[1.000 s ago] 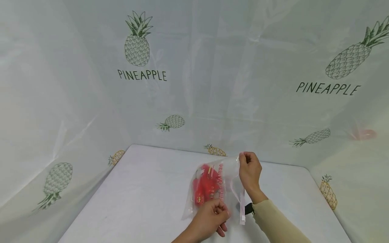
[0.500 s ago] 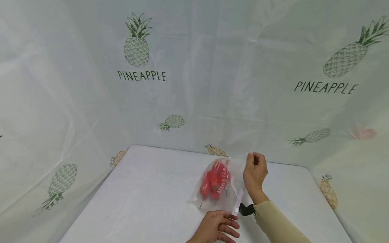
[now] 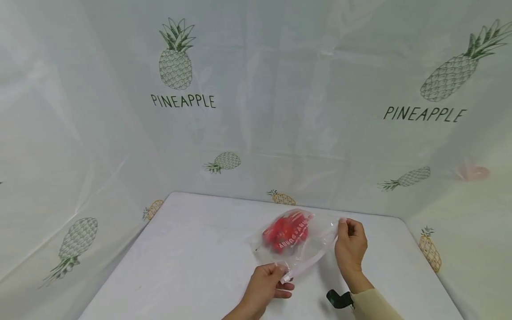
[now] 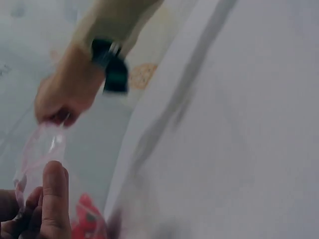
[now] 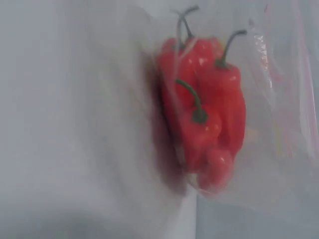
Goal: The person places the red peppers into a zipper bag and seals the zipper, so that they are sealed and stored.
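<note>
A clear slider zip bag (image 3: pixel 320 238) with red lettering hangs stretched between both hands, low over the table. Inside are several red peppers (image 5: pixel 219 112) with green stems, bunched at the end away from the zip. My left hand (image 3: pixel 258 286) pinches the near corner, right beside the white slider (image 3: pixel 285 280), its other fingers spread loosely. At the far end of the zip edge, my right hand (image 3: pixel 352 244) pinches the other corner between thumb and curled fingers. The left wrist view shows the bag's pink zip edge (image 4: pixel 29 149) running between the two hands.
Under the bag lies a white table (image 3: pixel 180 266). A pale curtain (image 3: pixel 280 111) printed with pineapples stands behind it and along both sides. A black device (image 3: pixel 339 299) is strapped at the right wrist, close over the table.
My left hand, with fingers spread at the slider end half a second ago, now pinches that corner. The right hand has moved right and nearer, so the zip edge slants more.
</note>
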### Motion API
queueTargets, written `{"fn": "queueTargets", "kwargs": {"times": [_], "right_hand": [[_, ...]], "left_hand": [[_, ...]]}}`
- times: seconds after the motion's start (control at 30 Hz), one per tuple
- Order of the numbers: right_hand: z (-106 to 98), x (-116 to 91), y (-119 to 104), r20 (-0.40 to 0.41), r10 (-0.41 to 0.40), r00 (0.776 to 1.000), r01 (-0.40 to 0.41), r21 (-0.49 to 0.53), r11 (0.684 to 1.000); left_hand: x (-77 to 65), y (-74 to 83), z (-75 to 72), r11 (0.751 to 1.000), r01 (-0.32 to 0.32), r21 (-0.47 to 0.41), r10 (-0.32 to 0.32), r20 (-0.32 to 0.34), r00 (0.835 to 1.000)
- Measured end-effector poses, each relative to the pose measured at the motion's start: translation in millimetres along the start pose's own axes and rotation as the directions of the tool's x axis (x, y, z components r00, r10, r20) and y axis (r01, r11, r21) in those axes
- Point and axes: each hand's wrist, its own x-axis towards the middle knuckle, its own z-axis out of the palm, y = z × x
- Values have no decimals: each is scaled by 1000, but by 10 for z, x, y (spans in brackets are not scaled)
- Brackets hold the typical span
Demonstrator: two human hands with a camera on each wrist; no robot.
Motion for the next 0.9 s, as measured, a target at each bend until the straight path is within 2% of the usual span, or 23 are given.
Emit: {"fn": "queueTargets", "kwargs": {"times": [0.1,0.2,0.37,0.57,0.7,0.9], "right_hand": [[-159,-78,54,79,63,995,-61,-21,998],[-295,-173,79,195,149,969,-145,-37,989],[-429,-344,93,365,278,889,-254,-115,960],[-504,-530,154,472,361,805,-327,-155,932],[-505,-628,209,506,406,761,-400,-127,908],[-484,-680,280,521,476,708,-513,-82,854]], "left_hand": [[60,18,-180,998,-34,50,37,-52,998],[113,51,-374,993,-67,100,77,-94,993],[195,103,-691,980,-96,173,120,-138,983],[280,168,-982,961,-102,255,140,-136,981],[335,163,-1116,960,-74,269,107,-110,988],[358,98,-1233,971,4,239,16,-78,997]]}}
